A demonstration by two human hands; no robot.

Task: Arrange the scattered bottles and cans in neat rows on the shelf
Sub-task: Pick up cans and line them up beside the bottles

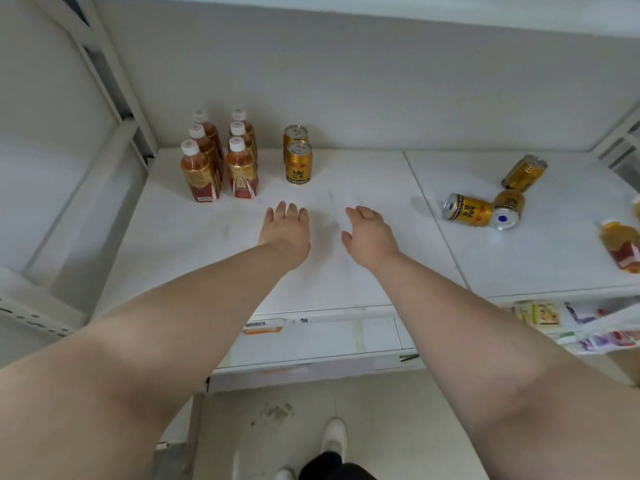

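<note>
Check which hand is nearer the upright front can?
Left. Left hand sits just below the can; right hand is further right, both open and empty.

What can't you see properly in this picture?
- Head view: the bottle lying at the right is cut off by the picture's edge.
- Rear upright can: its label is hidden by the front can.
- Back bottles: mostly hidden by the bottles in front.
</note>
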